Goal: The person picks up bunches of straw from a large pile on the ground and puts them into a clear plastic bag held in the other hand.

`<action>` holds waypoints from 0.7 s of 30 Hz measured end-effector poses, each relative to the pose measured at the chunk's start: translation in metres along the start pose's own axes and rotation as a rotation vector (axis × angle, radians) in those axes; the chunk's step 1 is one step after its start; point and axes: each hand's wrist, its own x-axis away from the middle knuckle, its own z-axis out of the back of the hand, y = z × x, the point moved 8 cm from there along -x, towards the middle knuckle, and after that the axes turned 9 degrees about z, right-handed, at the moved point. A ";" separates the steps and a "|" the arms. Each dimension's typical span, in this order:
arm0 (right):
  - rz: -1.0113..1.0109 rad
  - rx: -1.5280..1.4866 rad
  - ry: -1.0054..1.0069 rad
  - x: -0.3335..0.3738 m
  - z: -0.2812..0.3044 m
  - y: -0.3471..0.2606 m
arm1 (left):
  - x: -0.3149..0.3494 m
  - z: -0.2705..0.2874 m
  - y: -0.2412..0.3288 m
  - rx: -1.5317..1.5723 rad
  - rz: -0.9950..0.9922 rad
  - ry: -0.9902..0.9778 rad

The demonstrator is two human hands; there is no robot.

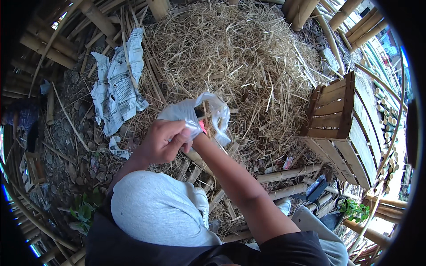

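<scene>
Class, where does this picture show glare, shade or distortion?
Head view: glare whitens patches near the right edge; head view: bamboo poles at upper left sit in shade; head view: plastic bag has pale highlights; head view: wooden crate has slats that look curved.

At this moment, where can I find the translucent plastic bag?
In the head view, the translucent plastic bag is near the centre, gripped by the left hand, right of the crumpled newspaper and left of the wooden crate.

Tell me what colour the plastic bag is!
The plastic bag is milky white and partly see-through, best seen in the head view.
</scene>
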 end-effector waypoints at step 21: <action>-1.416 0.429 0.169 0.283 0.300 0.276 | 0.008 -0.008 -0.047 0.630 0.280 0.202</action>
